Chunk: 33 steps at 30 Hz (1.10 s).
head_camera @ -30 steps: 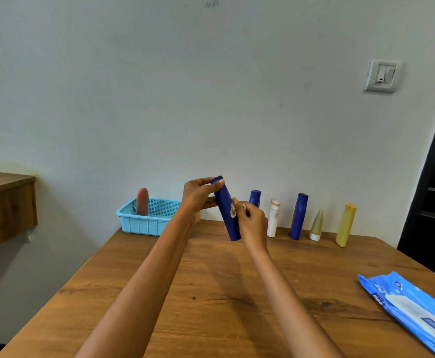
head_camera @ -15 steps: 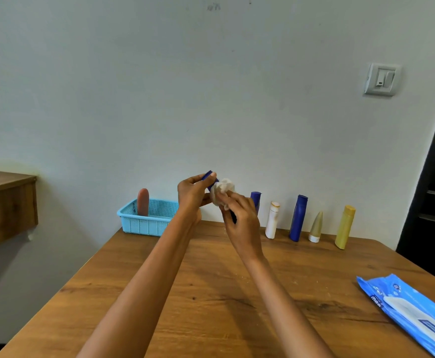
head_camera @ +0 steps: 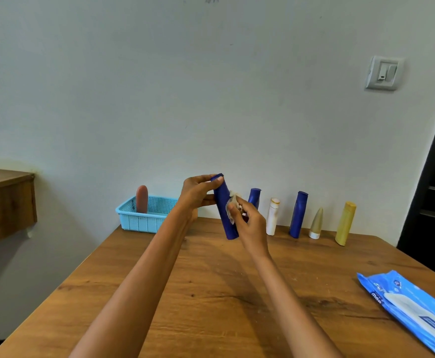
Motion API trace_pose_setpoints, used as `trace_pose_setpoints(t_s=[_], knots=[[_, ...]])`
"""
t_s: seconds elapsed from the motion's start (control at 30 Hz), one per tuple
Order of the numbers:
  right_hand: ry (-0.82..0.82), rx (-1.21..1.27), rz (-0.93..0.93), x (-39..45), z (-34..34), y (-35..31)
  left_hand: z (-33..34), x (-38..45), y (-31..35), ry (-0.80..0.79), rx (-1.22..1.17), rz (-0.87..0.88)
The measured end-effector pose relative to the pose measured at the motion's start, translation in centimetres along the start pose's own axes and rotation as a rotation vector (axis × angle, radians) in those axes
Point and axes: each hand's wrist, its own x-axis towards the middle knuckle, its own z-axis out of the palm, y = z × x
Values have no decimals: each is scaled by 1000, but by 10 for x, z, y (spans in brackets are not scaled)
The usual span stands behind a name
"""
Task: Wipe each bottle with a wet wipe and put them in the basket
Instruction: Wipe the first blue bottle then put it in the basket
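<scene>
The left hand (head_camera: 198, 195) gripped the upper end of a dark blue bottle (head_camera: 224, 206), fingers curled round it near the cap, and held it tilted in the air above the far part of the wooden desk (head_camera: 211, 293). The right hand (head_camera: 250, 223) pinched a crumpled white wet wipe (head_camera: 232, 205) and pressed it against the bottle's side, about midway down its length.

Taking that held bottle as the landmark: to its left, at the desk's far left corner, sat a light blue basket (head_camera: 139, 222) with a reddish-brown bottle (head_camera: 142, 198) standing upright inside it. Just behind the held bottle and partly hidden by the right hand stood another blue bottle (head_camera: 254, 197). Further to the right, in a row along the wall, stood a white bottle (head_camera: 272, 217), a tall blue bottle (head_camera: 298, 214), a small pointed grey bottle (head_camera: 316, 223) and a yellow bottle (head_camera: 345, 223). Well to the right and nearer the camera, a blue pack of wipes (head_camera: 412, 308) lay flat at the desk's edge.
</scene>
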Motion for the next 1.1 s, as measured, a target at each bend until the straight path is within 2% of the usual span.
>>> trace_pose_setpoints(t_s=[0.17,0.27,0.37,0.53,0.67,0.83,0.93,1.1], knots=[[51,-14,-58,6,2,-18,-2,-2,2,-238,161,-65],[49,24,-50,8,0,-27,-2,-3,4,-265,170,-68],[37,12,-23,9,0,-27,-3,-3,7,-216,128,-11],[8,-1,-5,7,1,-18,-5,-3,10,11,-74,37],[-24,38,79,2,0,-10,-9,-3,8,151,-179,60],[-34,19,94,7,2,-9,-9,-1,10,134,-101,87],[-25,-15,8,8,7,-16,-3,-1,10,90,-7,107],[-52,-31,-193,8,16,-38,5,-2,1,118,-28,75]])
